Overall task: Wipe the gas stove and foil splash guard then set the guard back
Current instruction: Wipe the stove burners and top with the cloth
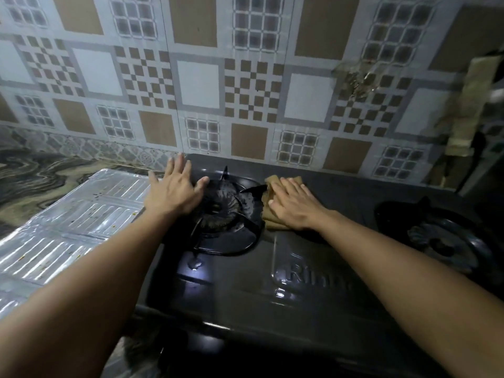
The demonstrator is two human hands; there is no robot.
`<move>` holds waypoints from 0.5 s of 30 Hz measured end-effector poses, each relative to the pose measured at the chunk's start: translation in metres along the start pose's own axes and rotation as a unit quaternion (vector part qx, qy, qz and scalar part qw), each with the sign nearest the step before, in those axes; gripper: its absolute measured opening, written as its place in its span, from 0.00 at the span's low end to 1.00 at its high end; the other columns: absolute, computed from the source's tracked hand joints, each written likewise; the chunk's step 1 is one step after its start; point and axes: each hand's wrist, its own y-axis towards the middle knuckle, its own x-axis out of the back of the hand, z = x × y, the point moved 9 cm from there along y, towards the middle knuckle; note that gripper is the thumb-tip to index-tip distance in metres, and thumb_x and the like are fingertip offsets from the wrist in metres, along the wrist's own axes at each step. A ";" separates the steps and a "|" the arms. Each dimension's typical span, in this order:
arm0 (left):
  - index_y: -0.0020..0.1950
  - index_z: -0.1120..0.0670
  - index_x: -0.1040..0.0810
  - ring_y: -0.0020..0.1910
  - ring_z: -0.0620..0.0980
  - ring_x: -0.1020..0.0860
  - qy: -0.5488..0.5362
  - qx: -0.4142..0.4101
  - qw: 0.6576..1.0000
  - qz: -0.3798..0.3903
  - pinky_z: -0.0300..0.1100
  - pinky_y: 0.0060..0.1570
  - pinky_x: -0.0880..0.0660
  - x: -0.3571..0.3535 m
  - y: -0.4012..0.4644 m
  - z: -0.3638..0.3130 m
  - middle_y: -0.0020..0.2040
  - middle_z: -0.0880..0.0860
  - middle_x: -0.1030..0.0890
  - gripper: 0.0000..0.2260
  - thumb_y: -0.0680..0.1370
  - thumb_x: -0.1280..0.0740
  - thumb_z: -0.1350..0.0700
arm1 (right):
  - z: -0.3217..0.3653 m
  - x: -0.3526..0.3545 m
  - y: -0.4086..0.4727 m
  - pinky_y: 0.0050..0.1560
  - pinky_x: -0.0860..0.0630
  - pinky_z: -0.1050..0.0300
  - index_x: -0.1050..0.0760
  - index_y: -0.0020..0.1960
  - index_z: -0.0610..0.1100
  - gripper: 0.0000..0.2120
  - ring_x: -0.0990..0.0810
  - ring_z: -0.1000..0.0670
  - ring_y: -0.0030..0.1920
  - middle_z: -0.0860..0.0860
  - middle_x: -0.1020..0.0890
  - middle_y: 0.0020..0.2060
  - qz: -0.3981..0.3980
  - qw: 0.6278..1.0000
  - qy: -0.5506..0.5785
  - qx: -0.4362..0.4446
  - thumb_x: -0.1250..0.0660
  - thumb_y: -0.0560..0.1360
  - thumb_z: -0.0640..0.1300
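Right hand [293, 204] presses flat on the cloth [270, 211], right of the left burner [223, 214]. Left hand [174, 190], fingers spread, rests at that burner's left edge. Foil guard [62, 225] lies flat farther left.

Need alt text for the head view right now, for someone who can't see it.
A person's right hand presses a folded tan cloth flat on a black gas stove between its two burners, while the left hand is spread open over the left burner. A spattered foil splash guard lies flat on the counter left of the stove, below a patterned tile wall.

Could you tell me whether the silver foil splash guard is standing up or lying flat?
Lying flat: the silver foil splash guard lies face-up on the counter left of the black gas stove.
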 end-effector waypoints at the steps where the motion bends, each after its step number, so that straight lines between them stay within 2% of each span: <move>1: 0.78 0.53 0.44 0.79 0.49 0.55 -0.001 -0.036 0.999 0.006 0.63 0.74 0.55 0.003 -0.003 -0.006 0.80 0.51 0.53 0.34 0.79 0.51 0.34 | -0.003 0.003 0.007 0.77 0.59 0.44 0.56 0.79 0.46 0.30 0.58 0.44 0.78 0.44 0.55 0.79 -0.005 1.000 0.005 -0.019 0.55 0.82 0.56; 3: 0.78 0.51 0.42 0.78 0.46 0.58 -0.016 -0.087 0.996 0.025 0.61 0.75 0.58 0.006 -0.012 -0.015 0.80 0.50 0.54 0.43 0.71 0.53 0.25 | -0.006 0.006 0.014 0.76 0.59 0.44 0.56 0.79 0.47 0.29 0.58 0.43 0.78 0.44 0.56 0.79 -0.011 0.999 0.001 -0.040 0.56 0.82 0.56; 5: 0.78 0.50 0.44 0.78 0.46 0.59 -0.031 -0.099 0.993 0.059 0.62 0.74 0.58 0.005 -0.018 -0.017 0.80 0.50 0.54 0.52 0.62 0.55 0.19 | -0.004 0.003 0.011 0.76 0.60 0.44 0.56 0.79 0.47 0.28 0.58 0.44 0.78 0.44 0.56 0.79 -0.002 0.999 -0.005 -0.034 0.56 0.82 0.55; 8: 0.79 0.50 0.47 0.78 0.48 0.60 0.006 -0.106 0.990 0.093 0.66 0.73 0.56 -0.003 -0.016 -0.020 0.80 0.51 0.53 0.59 0.56 0.51 0.16 | 0.006 -0.005 -0.012 0.77 0.61 0.45 0.58 0.79 0.45 0.29 0.60 0.46 0.78 0.46 0.57 0.79 0.010 1.000 -0.009 -0.015 0.56 0.82 0.56; 10: 0.79 0.51 0.48 0.78 0.49 0.60 0.015 -0.109 0.989 0.102 0.68 0.72 0.55 -0.007 -0.014 -0.021 0.80 0.51 0.53 0.57 0.59 0.48 0.18 | 0.016 -0.011 -0.035 0.77 0.61 0.46 0.58 0.79 0.45 0.30 0.61 0.47 0.78 0.46 0.58 0.79 0.015 1.000 -0.012 -0.006 0.56 0.82 0.56; 12: 0.79 0.53 0.47 0.78 0.49 0.59 0.014 -0.098 0.990 0.100 0.68 0.71 0.55 -0.011 -0.012 -0.019 0.80 0.50 0.53 0.51 0.66 0.45 0.22 | 0.030 -0.016 -0.061 0.77 0.62 0.46 0.59 0.79 0.44 0.31 0.62 0.48 0.78 0.46 0.58 0.79 0.016 1.000 -0.014 0.004 0.55 0.82 0.56; 15: 0.79 0.54 0.47 0.78 0.48 0.59 0.029 -0.076 0.992 0.097 0.69 0.71 0.54 -0.016 -0.008 -0.014 0.80 0.49 0.53 0.43 0.73 0.46 0.27 | 0.050 -0.024 -0.099 0.77 0.62 0.47 0.59 0.79 0.43 0.32 0.63 0.49 0.78 0.46 0.59 0.79 0.010 1.000 -0.018 0.019 0.55 0.82 0.57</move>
